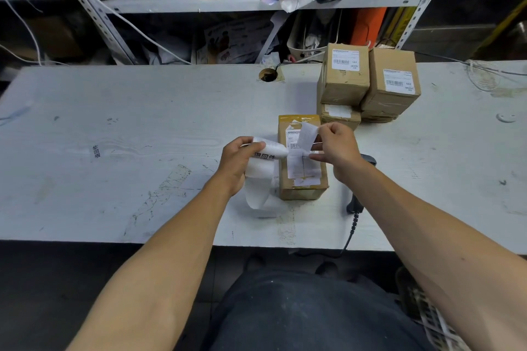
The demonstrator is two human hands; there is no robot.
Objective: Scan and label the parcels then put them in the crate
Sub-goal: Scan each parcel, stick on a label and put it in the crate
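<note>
**Now: peeling a label over the parcel**

My left hand [238,161] grips a white roll of printed labels [263,151], its backing strip hanging to the grey tabletop [114,151]. My right hand [338,148] pinches a white paper label [306,137] above the small brown cardboard parcel [302,185] at centre. More brown boxes [368,82] are stacked far right. A black handheld scanner [355,204] lies just right of the parcel.
</note>
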